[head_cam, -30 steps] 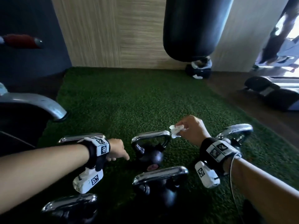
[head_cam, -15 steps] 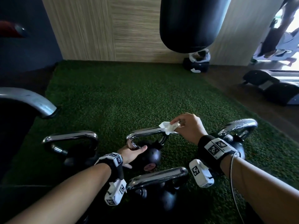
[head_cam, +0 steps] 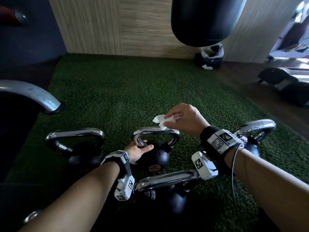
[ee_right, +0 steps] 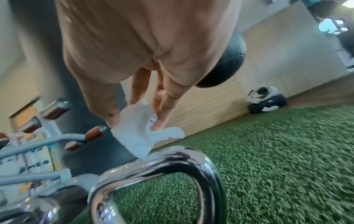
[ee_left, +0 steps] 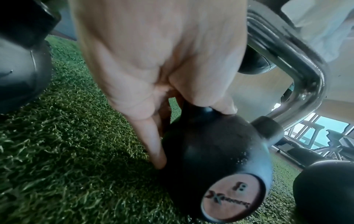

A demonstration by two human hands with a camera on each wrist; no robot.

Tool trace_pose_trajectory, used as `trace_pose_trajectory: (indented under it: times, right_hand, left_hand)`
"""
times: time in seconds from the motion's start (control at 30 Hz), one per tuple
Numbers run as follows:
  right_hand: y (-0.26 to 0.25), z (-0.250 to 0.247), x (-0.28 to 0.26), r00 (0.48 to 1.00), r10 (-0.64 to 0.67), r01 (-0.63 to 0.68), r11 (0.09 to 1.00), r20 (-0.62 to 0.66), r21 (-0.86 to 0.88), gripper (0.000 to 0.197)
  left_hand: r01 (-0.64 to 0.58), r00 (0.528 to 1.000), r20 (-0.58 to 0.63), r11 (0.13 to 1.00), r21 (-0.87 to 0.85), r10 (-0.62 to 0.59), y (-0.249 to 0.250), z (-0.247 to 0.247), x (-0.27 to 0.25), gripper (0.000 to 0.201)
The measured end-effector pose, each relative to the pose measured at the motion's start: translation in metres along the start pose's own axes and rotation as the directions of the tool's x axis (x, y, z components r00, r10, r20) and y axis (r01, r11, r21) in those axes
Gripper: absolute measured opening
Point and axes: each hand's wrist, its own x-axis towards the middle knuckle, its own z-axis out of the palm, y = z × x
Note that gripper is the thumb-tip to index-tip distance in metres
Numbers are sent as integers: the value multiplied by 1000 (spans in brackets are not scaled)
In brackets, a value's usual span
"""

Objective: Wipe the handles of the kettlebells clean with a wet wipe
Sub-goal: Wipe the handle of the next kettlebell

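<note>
Here, four kettlebells sit clustered on green turf. Middle kettlebell: black ball, chrome handle. Left hand grips it low at the handle's left leg, fingers curled round the chrome, thumb lying on top of the ball; in the left wrist view the fingers run down the ball's side toward the turf, red round label on the ball's front. Right hand pinches a crumpled white wet wipe between thumb and fingertips; the wipe's lower edge touches the top bar of the handle toward its right end, confirmed in the right wrist view. Neighbours crowd close: one kettlebell at 9 o'clock, one at 3 o'clock partly hidden behind the right wrist strap, one at 6 o'clock just beside the left wrist, its handle lying between the two forearms. Farther off: black punching bag hanging at 1 o'clock, a black-and-white object under it by the wood-panel wall, grey metal frame tube at 10 o'clock.
</note>
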Motion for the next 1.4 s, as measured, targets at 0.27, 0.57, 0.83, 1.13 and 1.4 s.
trace_pose_trajectory:
  times: [0.27,0.57,0.83,1.13,1.4]
  right_hand:
    - [-17,16,19,966,-113,182,937,234,-298,20]
    - [0,12,11,976,-29,110,919,214,-378,19]
    - [35,2,4,969,91,8,917,230,-399,13]
    - [69,10,-2,976,151,-101,952,157,-287,25]
    - [93,23,-1,955,233,-209,968,182,-138,31]
  left_hand:
    - [94,995,-6,994,-57,-95,-2,5,-1,85]
    - [122,992,3,992,-44,-122,0,5,-2,84]
    - [104,994,38,990,-91,-101,-1,4,-6,69]
    - [49,999,23,997,-57,-48,-12,5,4,94]
    - [97,995,35,993,-65,-95,-6,3,-5,77]
